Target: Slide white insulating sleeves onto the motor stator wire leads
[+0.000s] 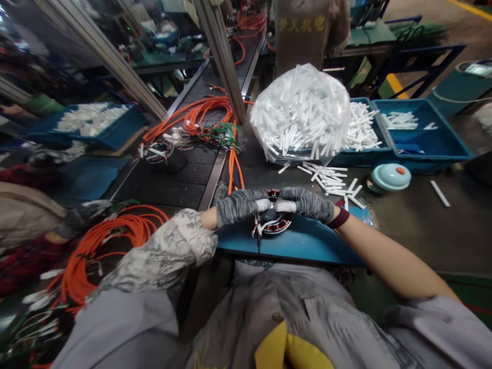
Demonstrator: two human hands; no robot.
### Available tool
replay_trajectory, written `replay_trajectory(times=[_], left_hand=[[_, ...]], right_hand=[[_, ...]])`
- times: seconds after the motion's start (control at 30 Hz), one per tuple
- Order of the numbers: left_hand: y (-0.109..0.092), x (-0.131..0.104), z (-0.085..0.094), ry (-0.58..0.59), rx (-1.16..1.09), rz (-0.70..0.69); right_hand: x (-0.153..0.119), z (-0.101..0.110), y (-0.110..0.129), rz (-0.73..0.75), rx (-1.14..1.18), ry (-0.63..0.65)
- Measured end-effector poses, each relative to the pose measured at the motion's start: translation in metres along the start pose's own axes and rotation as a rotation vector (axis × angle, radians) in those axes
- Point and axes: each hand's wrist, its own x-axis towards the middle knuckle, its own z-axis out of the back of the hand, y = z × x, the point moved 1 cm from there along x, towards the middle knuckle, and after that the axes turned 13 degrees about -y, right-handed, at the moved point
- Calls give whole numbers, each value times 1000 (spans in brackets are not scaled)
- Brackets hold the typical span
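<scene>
A round motor stator [273, 225] with copper-coloured windings and white leads sits at the blue mat's [307, 238] near edge, close to my body. My left hand [240, 206], in a grey knit glove with white fingertips, grips its left side. From the right, my right hand [306, 202], gloved the same way, closes on it too. Both thumbs meet over the dark centre of the stator. The other fingers are mostly hidden behind it. A dark lead hangs from its lower left.
A clear bag of white tubes [302, 118] leans on blue bins [430, 146]. Loose white tubes [330, 179] and a light-blue round container [390, 178] lie nearby. Left, a conveyor [188, 177] carries orange cable coils [103, 251] and another stator [157, 151]. A co-worker's gloved hand [82, 218] is beyond.
</scene>
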Motion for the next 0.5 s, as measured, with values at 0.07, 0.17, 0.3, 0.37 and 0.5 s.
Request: replay_trajectory(times=[0.07,0.17,0.3,0.37,0.5], left_hand=[[-2,2,-2,-15,-170,104],[-6,1,-7,-76,-283,210],[-10,-2,-12,-195,-314,250],[-10,-3,-14,-203,-322,245],[-6,-4,-15,-194,-313,211]], right_hand=[[-2,5,3,-21,20,50],[-5,15,6,-71,29,141],[-5,17,8,-113,23,151],[-5,14,8,-139,31,128],[-6,6,9,-159,62,65]])
